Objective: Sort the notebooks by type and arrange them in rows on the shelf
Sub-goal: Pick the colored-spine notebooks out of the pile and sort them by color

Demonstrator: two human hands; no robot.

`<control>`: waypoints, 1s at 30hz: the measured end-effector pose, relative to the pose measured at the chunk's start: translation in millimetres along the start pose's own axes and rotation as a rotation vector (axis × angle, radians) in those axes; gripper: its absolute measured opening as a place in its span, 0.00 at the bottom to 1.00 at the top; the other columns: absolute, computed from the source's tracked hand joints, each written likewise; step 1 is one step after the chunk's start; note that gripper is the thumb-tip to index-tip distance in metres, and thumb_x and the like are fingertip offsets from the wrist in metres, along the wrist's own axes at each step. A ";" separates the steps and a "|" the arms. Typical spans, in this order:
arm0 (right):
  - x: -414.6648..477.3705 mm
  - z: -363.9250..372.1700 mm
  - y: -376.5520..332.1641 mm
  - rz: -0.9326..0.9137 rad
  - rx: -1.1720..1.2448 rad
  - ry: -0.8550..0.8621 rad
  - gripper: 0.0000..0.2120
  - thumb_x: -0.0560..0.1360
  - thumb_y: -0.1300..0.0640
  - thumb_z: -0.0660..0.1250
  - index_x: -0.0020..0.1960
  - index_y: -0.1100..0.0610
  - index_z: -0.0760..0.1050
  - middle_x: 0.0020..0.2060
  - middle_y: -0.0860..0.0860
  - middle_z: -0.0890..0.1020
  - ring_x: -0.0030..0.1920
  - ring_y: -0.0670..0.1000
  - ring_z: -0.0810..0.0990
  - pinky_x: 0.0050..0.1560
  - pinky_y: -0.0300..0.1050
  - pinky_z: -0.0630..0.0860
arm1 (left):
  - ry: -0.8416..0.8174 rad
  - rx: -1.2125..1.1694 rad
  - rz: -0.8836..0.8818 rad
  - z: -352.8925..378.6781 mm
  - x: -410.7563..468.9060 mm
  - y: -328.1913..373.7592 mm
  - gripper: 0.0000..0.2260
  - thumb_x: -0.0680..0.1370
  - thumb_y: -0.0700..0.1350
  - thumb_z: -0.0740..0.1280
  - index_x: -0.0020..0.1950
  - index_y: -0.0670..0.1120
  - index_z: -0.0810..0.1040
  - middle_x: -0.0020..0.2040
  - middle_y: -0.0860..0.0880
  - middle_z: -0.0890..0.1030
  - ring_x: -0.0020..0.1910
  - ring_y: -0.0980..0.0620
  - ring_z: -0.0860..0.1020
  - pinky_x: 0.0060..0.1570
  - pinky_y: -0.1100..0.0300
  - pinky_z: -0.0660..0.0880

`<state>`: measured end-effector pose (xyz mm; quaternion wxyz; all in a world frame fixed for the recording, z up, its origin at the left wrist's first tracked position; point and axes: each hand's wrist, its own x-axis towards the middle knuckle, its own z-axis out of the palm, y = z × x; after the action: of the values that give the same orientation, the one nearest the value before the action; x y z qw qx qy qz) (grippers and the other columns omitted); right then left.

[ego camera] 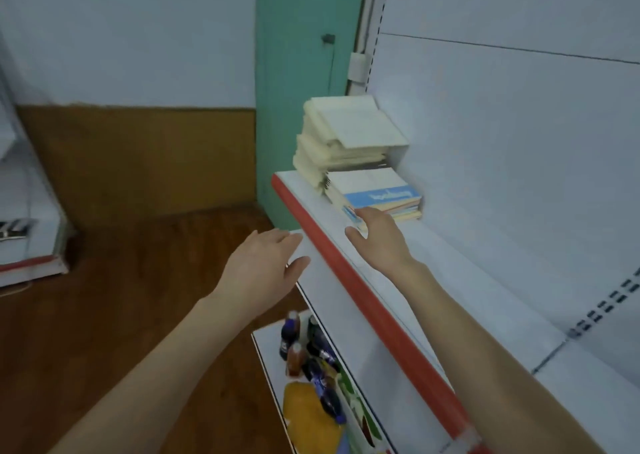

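Two piles of notebooks lie at the far end of a white shelf (433, 266) with a red front edge. The farther pile (346, 135) is tall, cream-coloured and a little uneven. The nearer, lower pile (377, 194) has a white and blue cover on top and pastel edges below. My right hand (379, 242) rests over the shelf with its fingertips at the front edge of the lower pile; I cannot tell if it grips a notebook. My left hand (266, 266) hovers open in front of the shelf's red edge, holding nothing.
A lower shelf (273, 360) carries several bottles (294, 342) and a yellow packet (311, 415). The white back panel (519, 142) rises behind the notebooks. A green door frame (294, 72) stands past the shelf's end. Brown floor (138, 297) lies to the left, with another low shelf unit (27, 245).
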<state>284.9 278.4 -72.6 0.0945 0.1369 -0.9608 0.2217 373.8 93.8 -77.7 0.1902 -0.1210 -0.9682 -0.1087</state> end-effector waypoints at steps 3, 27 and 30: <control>72.4 9.0 3.4 0.027 -0.052 0.027 0.21 0.78 0.55 0.61 0.67 0.65 0.67 0.63 0.60 0.73 0.65 0.58 0.69 0.62 0.43 0.61 | -0.007 0.016 -0.022 3.0 54.7 -34.5 0.22 0.81 0.55 0.53 0.73 0.51 0.61 0.72 0.51 0.66 0.72 0.54 0.62 0.71 0.58 0.54; 102.5 102.0 -96.4 0.294 -0.141 0.316 0.28 0.80 0.43 0.46 0.63 0.60 0.75 0.58 0.57 0.80 0.59 0.51 0.75 0.61 0.44 0.70 | -0.891 -1.807 -0.520 80.8 255.4 -161.3 0.19 0.79 0.59 0.55 0.54 0.45 0.74 0.44 0.45 0.79 0.42 0.48 0.79 0.39 0.54 0.74; 91.1 119.1 -109.4 0.221 -0.209 0.182 0.25 0.80 0.44 0.48 0.65 0.57 0.73 0.63 0.54 0.76 0.65 0.54 0.74 0.65 0.54 0.67 | -1.103 -1.665 -0.408 79.8 255.8 -160.1 0.18 0.79 0.55 0.57 0.52 0.42 0.78 0.36 0.45 0.83 0.32 0.48 0.81 0.31 0.60 0.75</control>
<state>217.8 109.9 -112.1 0.1700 -0.0007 -0.9753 0.1410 72.6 12.0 -75.2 -0.4494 -0.0807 -0.5400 -0.7071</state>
